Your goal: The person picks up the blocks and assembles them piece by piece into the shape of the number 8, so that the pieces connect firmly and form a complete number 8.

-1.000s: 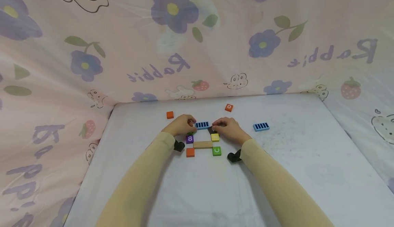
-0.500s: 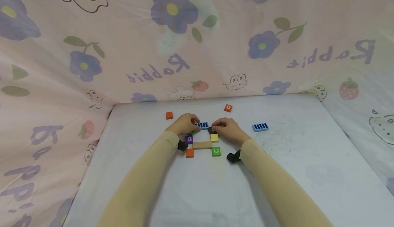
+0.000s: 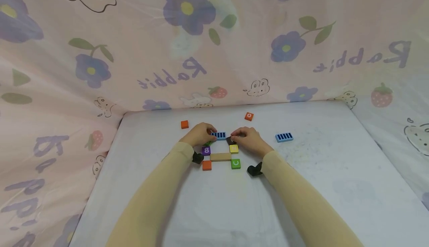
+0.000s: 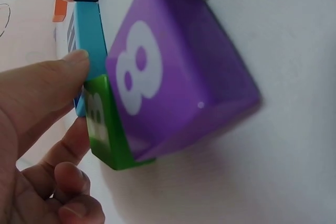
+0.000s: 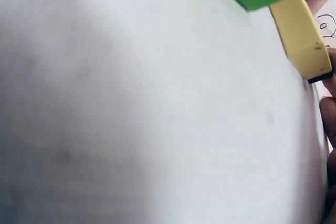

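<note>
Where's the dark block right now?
In the head view, the dark block is at the right hand, just above the yellow block and right of a blue striped block.

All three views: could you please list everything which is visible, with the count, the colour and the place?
Table: 1, white, under the blocks
Printed cloth: count unclear, pinkish, behind and beside the table
Orange blocks: 3, orange, two far, one near
Blue striped blocks: 2, blue and dark, one in the group, one apart rightward
Green blocks: 2, green, one near right, one beyond the purple block
Purple block: 1, purple, group's left
Yellow block: 1, yellow, group's right
Dark block: 1, blackish, beyond the yellow block
Wooden strip: 1, tan, group's centre
Wrist devices: 2, black, at the wrists
Sleeves: 2, beige, on the arms
Hands: 2, bare, left at the grouped blue block, right at the dark block
</note>
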The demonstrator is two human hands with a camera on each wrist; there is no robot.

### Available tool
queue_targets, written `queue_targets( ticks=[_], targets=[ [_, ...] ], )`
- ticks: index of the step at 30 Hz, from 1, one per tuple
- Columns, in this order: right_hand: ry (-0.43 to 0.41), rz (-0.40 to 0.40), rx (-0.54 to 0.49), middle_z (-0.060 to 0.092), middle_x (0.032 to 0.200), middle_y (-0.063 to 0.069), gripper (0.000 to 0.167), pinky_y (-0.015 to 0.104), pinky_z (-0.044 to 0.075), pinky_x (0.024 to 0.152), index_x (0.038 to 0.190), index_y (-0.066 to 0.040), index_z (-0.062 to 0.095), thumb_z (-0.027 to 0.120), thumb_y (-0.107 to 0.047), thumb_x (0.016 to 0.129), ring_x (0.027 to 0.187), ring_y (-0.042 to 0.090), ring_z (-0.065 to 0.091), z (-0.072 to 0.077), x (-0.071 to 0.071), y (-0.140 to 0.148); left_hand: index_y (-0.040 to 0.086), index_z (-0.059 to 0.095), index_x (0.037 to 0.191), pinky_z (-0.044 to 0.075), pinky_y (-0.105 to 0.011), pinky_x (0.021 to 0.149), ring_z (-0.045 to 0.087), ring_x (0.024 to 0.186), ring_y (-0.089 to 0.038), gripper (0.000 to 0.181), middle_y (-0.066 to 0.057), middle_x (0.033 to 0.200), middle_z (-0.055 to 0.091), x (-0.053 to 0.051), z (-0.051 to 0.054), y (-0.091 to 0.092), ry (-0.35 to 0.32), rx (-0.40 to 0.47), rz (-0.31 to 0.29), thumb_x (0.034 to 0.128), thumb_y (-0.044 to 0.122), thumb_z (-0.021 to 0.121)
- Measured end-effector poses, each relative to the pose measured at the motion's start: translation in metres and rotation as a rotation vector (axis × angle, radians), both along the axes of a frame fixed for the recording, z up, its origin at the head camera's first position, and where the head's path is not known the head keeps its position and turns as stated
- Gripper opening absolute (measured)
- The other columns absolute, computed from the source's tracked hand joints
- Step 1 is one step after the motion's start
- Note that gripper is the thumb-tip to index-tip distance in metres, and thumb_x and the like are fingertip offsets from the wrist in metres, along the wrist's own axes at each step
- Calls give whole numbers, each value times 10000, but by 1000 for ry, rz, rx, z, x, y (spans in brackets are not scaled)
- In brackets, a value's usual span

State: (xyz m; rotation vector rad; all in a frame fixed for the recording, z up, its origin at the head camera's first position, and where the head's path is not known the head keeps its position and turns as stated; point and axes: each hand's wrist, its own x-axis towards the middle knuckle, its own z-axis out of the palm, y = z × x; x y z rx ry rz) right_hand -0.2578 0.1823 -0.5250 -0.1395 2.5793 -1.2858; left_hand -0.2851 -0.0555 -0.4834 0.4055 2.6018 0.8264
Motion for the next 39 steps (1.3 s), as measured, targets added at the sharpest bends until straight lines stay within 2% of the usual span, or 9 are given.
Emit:
queue_targets(
  ticks=[6, 26, 34, 39],
  targets=[
    [-10, -4, -4, 550, 1231, -13, 220, 561, 221, 1071, 1065, -284, 684, 645, -436, 910, 1255, 260, 358, 0, 1, 0, 146, 668, 1179, 454, -349, 857, 539, 925, -196, 310, -32, 1047, 585, -1, -4, 0, 3, 6, -4, 890, 251, 713],
    [17, 12, -1, 566, 1231, -15, 241, 542, 230, 1081, 1079, -265, 683, 640, -436, 915, 1265, 249, 393, 0, -1, -1, 146, 656, 1201, 455, -358, 866, 541, 929, -206, 341, -30, 1052, 586, -1, -2, -1, -16, 23, 23, 890, 272, 712],
    [-9, -2, 2, 583, 1220, -13, 342, 527, 273, 1071, 1126, -259, 660, 602, -518, 912, 1256, 248, 427, 3, 1, -4, 129, 584, 1294, 460, -394, 892, 542, 997, -221, 449, -62, 1143, 573, 6, 0, -13, -9, 91, 95, 918, 364, 656],
    [13, -1, 17, 576, 1230, -15, 338, 518, 273, 1071, 1125, -264, 660, 598, -520, 914, 1270, 254, 412, 1, 1, -2, 127, 584, 1297, 460, -420, 882, 547, 1004, -238, 453, -64, 1146, 574, 13, -2, -27, -10, 141, 135, 919, 367, 651]
  ],
)
